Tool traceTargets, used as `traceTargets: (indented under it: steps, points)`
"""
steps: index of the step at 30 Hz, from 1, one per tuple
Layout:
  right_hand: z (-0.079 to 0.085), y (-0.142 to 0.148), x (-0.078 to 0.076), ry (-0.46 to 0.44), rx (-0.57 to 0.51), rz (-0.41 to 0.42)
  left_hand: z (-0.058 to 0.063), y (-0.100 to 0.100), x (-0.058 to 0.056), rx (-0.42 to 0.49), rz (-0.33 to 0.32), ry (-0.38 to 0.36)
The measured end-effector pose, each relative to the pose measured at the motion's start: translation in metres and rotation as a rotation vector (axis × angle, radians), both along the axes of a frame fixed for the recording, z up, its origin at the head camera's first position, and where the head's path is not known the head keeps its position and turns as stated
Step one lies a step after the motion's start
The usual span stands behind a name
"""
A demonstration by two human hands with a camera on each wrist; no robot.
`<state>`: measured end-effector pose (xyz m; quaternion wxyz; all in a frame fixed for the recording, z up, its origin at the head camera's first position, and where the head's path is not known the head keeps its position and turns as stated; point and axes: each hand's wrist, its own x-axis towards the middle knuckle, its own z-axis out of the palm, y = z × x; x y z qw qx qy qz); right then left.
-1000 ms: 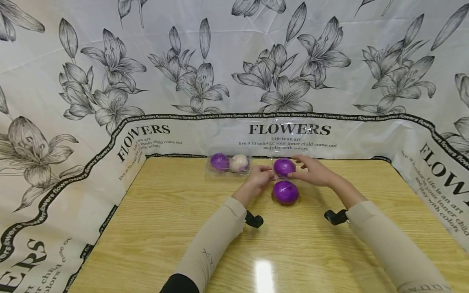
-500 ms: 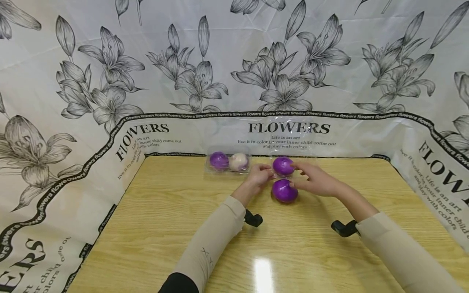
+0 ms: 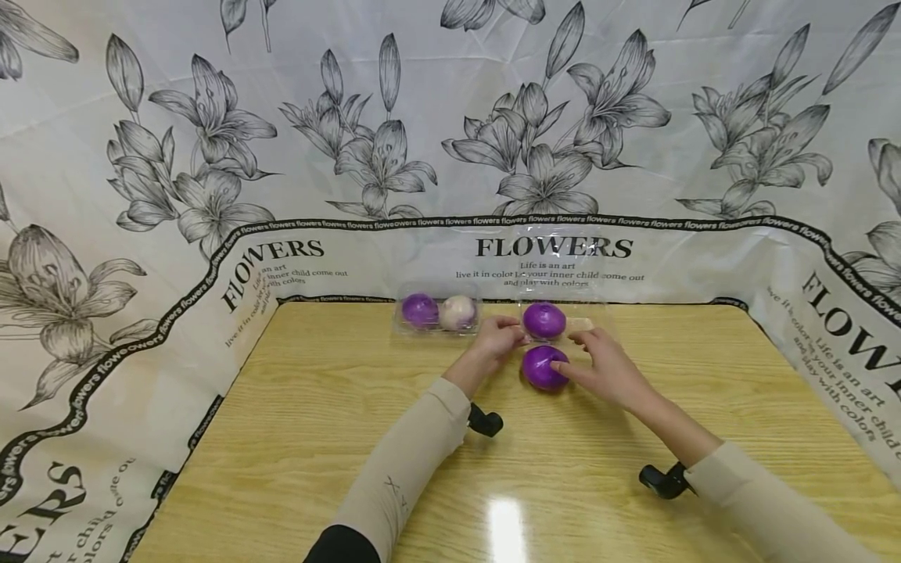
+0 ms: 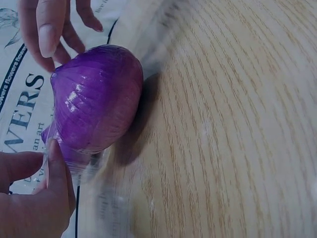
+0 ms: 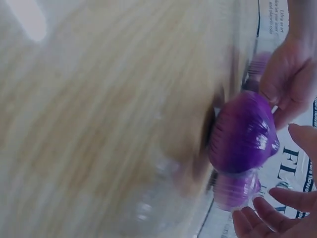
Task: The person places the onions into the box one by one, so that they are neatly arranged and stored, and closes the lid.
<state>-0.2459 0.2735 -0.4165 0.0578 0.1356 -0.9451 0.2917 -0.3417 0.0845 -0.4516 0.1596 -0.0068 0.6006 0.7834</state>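
A red onion (image 3: 544, 320) with glossy purple skin sits in the left part of an open clear plastic box (image 3: 597, 311), whose lid stands up behind it. My left hand (image 3: 496, 338) pinches the box's front left rim, as the left wrist view shows. Just in front of the box, a second red onion (image 4: 101, 99) rests on the table. My right hand (image 3: 611, 369) is spread at this onion's right side. In the right wrist view its fingers (image 5: 292, 201) are apart and hold nothing, close to the onion.
Another clear box (image 3: 400, 322) stands to the left, with a purple onion (image 3: 420, 310) and a whitish, purple-tinged one (image 3: 457, 312) in it. The wooden table (image 3: 338, 438) ends at a flower-printed cloth (image 3: 394, 266) behind the boxes. Black mounts are strapped to both wrists.
My right hand has left the onion in the box and come down toward me, beside the front onion. My left hand stays on the box rim.
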Motion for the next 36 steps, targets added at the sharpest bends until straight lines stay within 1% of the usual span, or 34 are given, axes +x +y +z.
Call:
traceTargets:
  steps: [3, 8, 13, 17, 22, 29, 36]
  points:
    - [-0.007, -0.001, 0.003, -0.015, -0.008, -0.031, 0.000, 0.000, 0.000, -0.010, 0.000, -0.001]
    - [-0.016, -0.003, 0.003, -0.056, -0.051, -0.030, 0.001, 0.000, 0.001, -0.024, -0.003, 0.006]
    - [-0.021, -0.007, 0.003, -0.109, -0.094, -0.038, 0.001, -0.001, 0.001, -0.037, -0.007, 0.005]
    - [-0.024, -0.010, 0.002, -0.152, -0.132, -0.051, 0.001, -0.001, 0.000, -0.032, -0.019, 0.000]
    - [-0.028, -0.011, -0.002, -0.158, -0.151, -0.068, 0.001, -0.002, 0.000, -0.037, -0.025, -0.003]
    - [-0.029, -0.015, -0.007, -0.161, -0.173, -0.078, 0.001, -0.002, -0.001, -0.028, -0.022, -0.005]
    - [-0.031, -0.016, -0.009, -0.212, -0.206, -0.076, 0.002, -0.002, 0.000, -0.026, -0.022, -0.010]
